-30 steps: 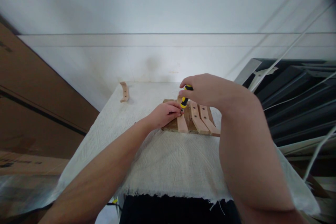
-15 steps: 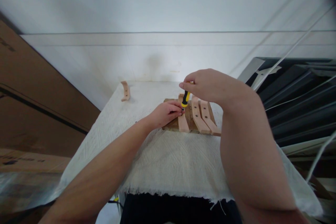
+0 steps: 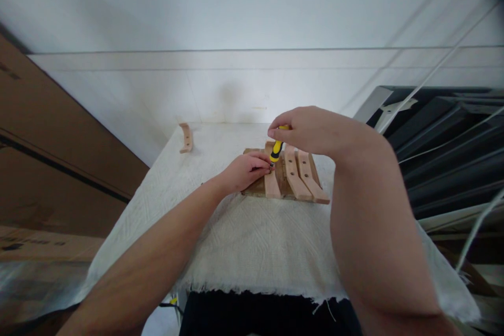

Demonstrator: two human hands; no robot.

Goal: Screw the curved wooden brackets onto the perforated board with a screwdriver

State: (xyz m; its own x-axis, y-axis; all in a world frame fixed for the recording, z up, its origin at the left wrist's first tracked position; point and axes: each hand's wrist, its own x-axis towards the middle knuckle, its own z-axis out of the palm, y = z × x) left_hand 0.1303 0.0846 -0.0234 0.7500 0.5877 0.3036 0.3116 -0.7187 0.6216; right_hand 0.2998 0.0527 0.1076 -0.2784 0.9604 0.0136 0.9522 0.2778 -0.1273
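My right hand [image 3: 301, 125] is closed around the top of a yellow and black screwdriver [image 3: 277, 150], which stands slightly tilted, tip down. That tip meets the leftmost curved wooden piece [image 3: 272, 186] on a brown wooden board [image 3: 284, 170]. Thumb and fingers of my left hand [image 3: 246, 170] come together beside the screwdriver's tip; what they pinch is hidden or too small to name. To the right on the board lie two more bent wooden pieces, a middle one [image 3: 297, 184] and an outer one [image 3: 315, 186], each with dark holes.
A similar curved wooden piece [image 3: 186, 138] rests at the back left of the white cloth [image 3: 252, 241] covering the table. Behind is a white wall [image 3: 236, 10]. Cardboard boxes [image 3: 59, 142] stand left; dark metal parts [image 3: 464, 152] are stacked right, with a white cord [image 3: 437, 71] in front.
The screwdriver's handle has turned in my right hand, so its yellow and black sides show differently. My left hand stays at the tip. The whole view has shifted slightly.
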